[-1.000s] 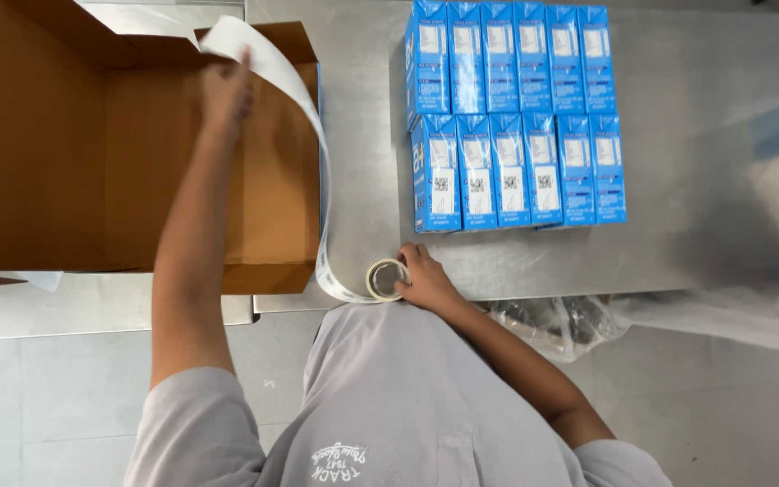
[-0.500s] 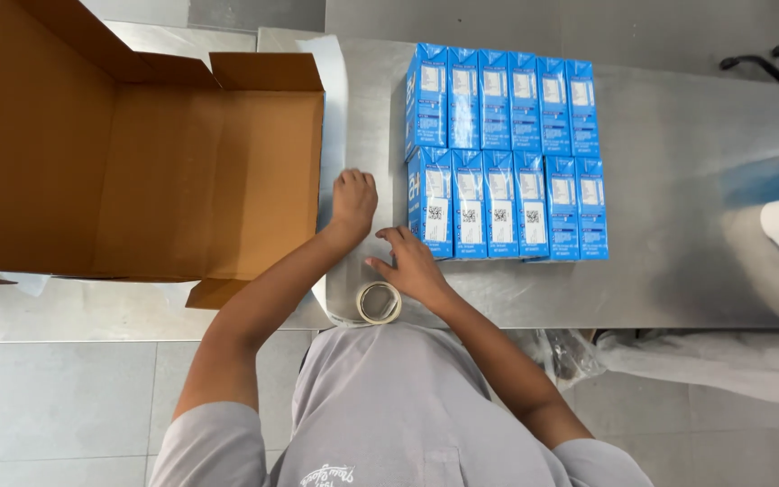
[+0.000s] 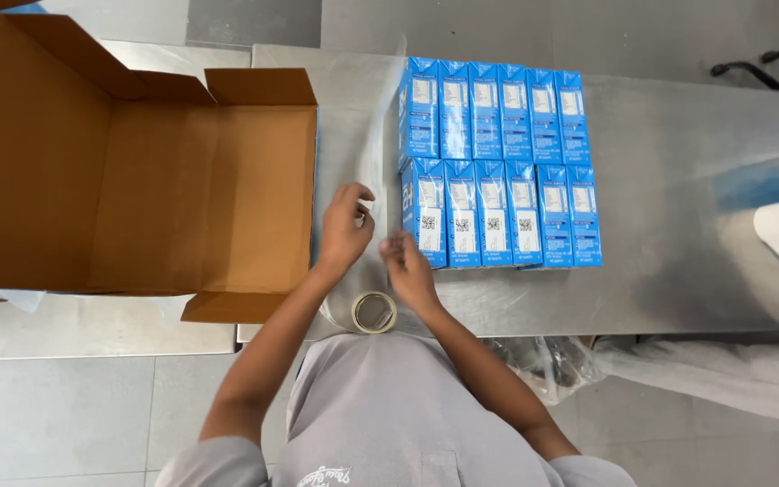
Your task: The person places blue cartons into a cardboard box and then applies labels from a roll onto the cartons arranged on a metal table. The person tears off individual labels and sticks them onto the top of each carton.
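Left hand (image 3: 344, 225) and right hand (image 3: 409, 266) pinching clear film (image 3: 373, 153). Cartons (image 3: 498, 162) just right of right hand, tape roll (image 3: 374, 312) just below.

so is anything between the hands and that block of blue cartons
Nothing solid. Only the clear tape strip runs up the metal table beside the blue cartons, and both hands are at it: left hand on its left, right hand at the near carton's corner. The tape roll lies behind them.
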